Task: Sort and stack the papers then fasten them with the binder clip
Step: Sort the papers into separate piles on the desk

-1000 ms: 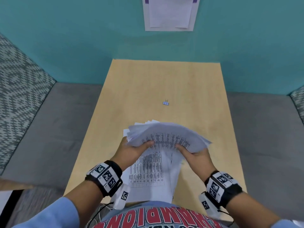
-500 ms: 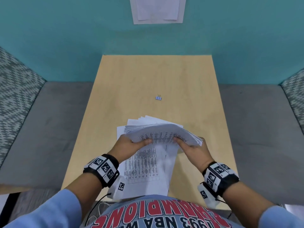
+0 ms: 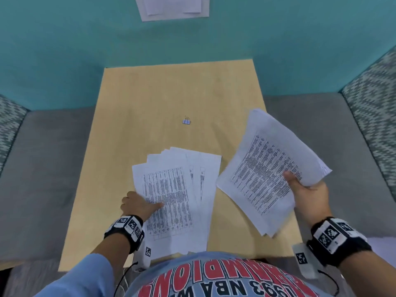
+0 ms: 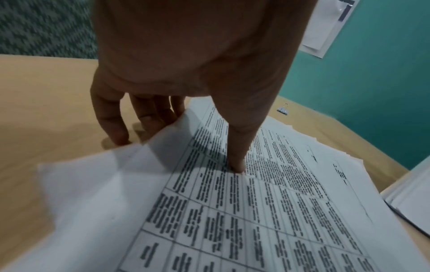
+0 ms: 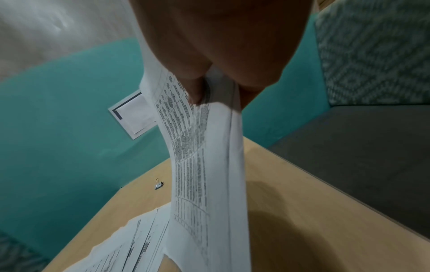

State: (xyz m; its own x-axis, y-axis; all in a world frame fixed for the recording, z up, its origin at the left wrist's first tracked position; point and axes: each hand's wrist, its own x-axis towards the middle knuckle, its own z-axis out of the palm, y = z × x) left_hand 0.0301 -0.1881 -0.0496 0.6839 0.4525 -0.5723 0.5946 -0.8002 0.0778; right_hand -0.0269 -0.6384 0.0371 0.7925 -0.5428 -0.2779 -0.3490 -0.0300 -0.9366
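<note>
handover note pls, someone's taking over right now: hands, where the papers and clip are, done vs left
Left hand: thumb on top of the fanned papers lying on the table, fingers at their left edge, lifting it.
Right hand: grips a separate bundle, raised over the table's right side.
Binder clip: lying alone farther back on the table, untouched.
Done: papers split into two lots.
Left: square up both lots, stack them together, fasten with the clip.
</note>
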